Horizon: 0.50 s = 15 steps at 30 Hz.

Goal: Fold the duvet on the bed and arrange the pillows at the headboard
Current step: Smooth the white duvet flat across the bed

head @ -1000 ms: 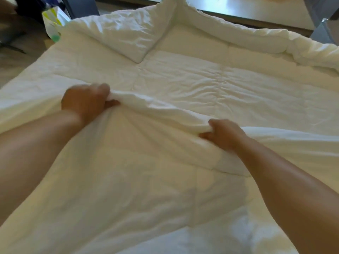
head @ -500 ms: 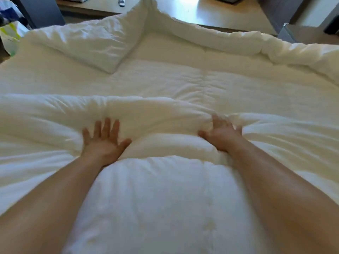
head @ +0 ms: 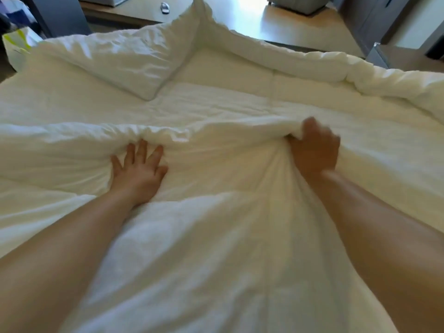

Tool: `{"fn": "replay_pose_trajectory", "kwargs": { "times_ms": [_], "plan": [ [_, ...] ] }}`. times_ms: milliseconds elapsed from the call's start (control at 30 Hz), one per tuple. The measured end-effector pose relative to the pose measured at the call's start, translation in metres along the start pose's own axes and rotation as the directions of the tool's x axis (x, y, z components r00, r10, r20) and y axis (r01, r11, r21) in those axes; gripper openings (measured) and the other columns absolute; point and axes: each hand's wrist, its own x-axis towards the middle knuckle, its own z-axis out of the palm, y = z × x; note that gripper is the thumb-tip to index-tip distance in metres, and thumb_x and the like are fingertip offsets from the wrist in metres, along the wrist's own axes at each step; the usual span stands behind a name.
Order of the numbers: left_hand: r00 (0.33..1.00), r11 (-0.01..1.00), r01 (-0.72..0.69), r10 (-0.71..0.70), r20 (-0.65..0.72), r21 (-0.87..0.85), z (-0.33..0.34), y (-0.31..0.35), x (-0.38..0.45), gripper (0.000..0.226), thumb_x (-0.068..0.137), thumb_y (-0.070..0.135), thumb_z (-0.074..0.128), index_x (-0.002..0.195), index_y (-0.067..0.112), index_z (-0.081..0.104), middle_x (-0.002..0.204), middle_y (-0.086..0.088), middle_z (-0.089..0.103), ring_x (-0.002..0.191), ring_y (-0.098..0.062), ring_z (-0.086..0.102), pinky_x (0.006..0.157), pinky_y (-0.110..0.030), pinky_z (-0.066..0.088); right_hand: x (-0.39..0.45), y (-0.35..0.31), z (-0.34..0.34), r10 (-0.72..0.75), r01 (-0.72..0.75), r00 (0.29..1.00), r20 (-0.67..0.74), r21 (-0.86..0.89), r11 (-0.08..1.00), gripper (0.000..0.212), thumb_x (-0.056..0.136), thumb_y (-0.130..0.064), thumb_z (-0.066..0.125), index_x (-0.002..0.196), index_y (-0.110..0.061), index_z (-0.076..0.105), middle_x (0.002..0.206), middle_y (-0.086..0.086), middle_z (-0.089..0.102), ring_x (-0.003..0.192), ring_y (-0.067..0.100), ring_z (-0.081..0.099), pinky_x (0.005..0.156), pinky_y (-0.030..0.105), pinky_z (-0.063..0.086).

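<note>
Now that my right hand has regripped the duvet fold, my flat, released left hand pins it for pulling.

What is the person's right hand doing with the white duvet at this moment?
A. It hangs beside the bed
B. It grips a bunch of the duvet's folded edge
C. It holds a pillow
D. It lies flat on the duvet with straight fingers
B: the right hand has its fingers curled round a bunched ridge of the duvet, while the left hand presses flat with spread fingers.
</note>
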Motion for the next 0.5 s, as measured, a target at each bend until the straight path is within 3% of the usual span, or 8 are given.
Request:
{"fn": "replay_pose_trajectory", "kwargs": {
  "times_ms": [67, 167, 200, 233, 300, 333, 400, 500],
  "plan": [
    [0.997, 0.999, -0.001, -0.002, -0.078, -0.032, -0.015, 0.013, 0.013, 0.067, 0.097, 0.058, 0.020, 0.154, 0.036, -0.007, 0.163, -0.001, -0.017, 0.149, -0.027, -0.016, 0.115, -0.061, -0.008, 0.021, -0.003, -0.017, 0.042, -0.025, 0.978, -0.207, 0.084, 0.996, 0.036, 0.087, -0.027, 0.056, 0.109, 0.001, 0.054, 0.109, 0.025, 0.060, 0.103, 0.043, 0.053, 0.083, 0.046, 0.034],
    [0.990, 1.000, 0.024, -0.026, -0.135, -0.013, -0.019, 0.023, 0.028, 0.071, 0.095, 0.063, 0.016, 0.153, 0.034, -0.014, 0.162, -0.002, -0.020, 0.148, -0.029, -0.018, 0.115, -0.061, -0.010, 0.028, 0.005, -0.004, -0.018, 0.010, 0.972, -0.232, -0.037, 0.999, 0.052, 0.089, -0.031, 0.049, 0.125, 0.006, 0.046, 0.125, 0.031, 0.050, 0.114, 0.046, 0.048, 0.098, 0.053, 0.032],
    [0.992, 0.999, 0.033, -0.032, -0.121, 0.005, -0.012, 0.024, 0.028, 0.072, 0.094, 0.065, 0.014, 0.153, 0.034, -0.015, 0.162, -0.002, -0.020, 0.148, -0.030, -0.018, 0.114, -0.061, -0.011, 0.020, 0.012, 0.010, -0.037, 0.025, 0.994, -0.099, -0.120, 0.992, 0.060, 0.093, -0.038, 0.045, 0.135, 0.005, 0.039, 0.136, 0.033, 0.042, 0.125, 0.047, 0.041, 0.106, 0.060, 0.024],
    [0.995, 0.999, 0.038, -0.035, -0.098, 0.028, 0.000, 0.023, 0.026, 0.072, 0.093, 0.066, 0.011, 0.153, 0.035, -0.014, 0.162, -0.002, -0.020, 0.148, -0.030, -0.019, 0.114, -0.062, -0.011, 0.005, 0.020, 0.026, 0.012, 0.016, 0.991, 0.134, -0.203, 0.979, 0.068, 0.096, -0.048, 0.036, 0.145, -0.003, 0.027, 0.151, 0.027, 0.027, 0.139, 0.044, 0.025, 0.111, 0.064, 0.010],
    [0.998, 0.997, 0.038, -0.035, -0.047, 0.068, 0.023, 0.020, 0.024, 0.073, 0.091, 0.068, 0.006, 0.153, 0.035, -0.014, 0.162, -0.001, -0.020, 0.148, -0.029, -0.020, 0.114, -0.062, -0.011, -0.032, 0.041, 0.064, 0.218, -0.050, 0.835, 0.505, -0.325, 0.944, 0.074, 0.094, -0.065, 0.017, 0.154, -0.023, 0.004, 0.163, 0.008, -0.001, 0.148, 0.035, -0.004, 0.112, 0.065, -0.009],
    [0.999, 0.997, 0.031, -0.029, -0.028, 0.074, 0.031, 0.017, 0.027, 0.073, 0.090, 0.069, 0.005, 0.153, 0.036, -0.013, 0.162, 0.000, -0.021, 0.148, -0.028, -0.020, 0.114, -0.061, -0.011, -0.048, 0.049, 0.078, 0.265, -0.077, 0.783, 0.563, -0.334, 0.939, 0.075, 0.092, -0.068, 0.011, 0.154, -0.028, -0.001, 0.163, 0.004, -0.005, 0.148, 0.033, -0.009, 0.112, 0.064, -0.009],
    [1.000, 0.998, 0.012, -0.012, -0.010, 0.065, 0.036, 0.012, 0.037, 0.072, 0.090, 0.069, 0.005, 0.153, 0.037, -0.012, 0.162, 0.000, -0.020, 0.148, -0.027, -0.019, 0.115, -0.060, -0.011, -0.059, 0.054, 0.096, 0.250, -0.083, 0.780, 0.574, -0.300, 0.950, 0.076, 0.090, -0.070, 0.006, 0.154, -0.030, -0.005, 0.163, 0.003, -0.006, 0.148, 0.033, -0.009, 0.113, 0.063, -0.007],
    [1.000, 0.998, -0.010, 0.011, -0.002, 0.059, 0.036, 0.007, 0.049, 0.071, 0.091, 0.069, 0.008, 0.153, 0.037, -0.009, 0.163, 0.001, -0.017, 0.149, -0.026, -0.015, 0.114, -0.059, -0.010, -0.041, 0.060, 0.096, 0.215, -0.086, 0.746, 0.631, -0.229, 0.970, 0.078, 0.090, -0.072, 0.013, 0.154, -0.031, -0.005, 0.163, 0.001, -0.009, 0.149, 0.031, -0.008, 0.113, 0.061, -0.007]
  ]
}}
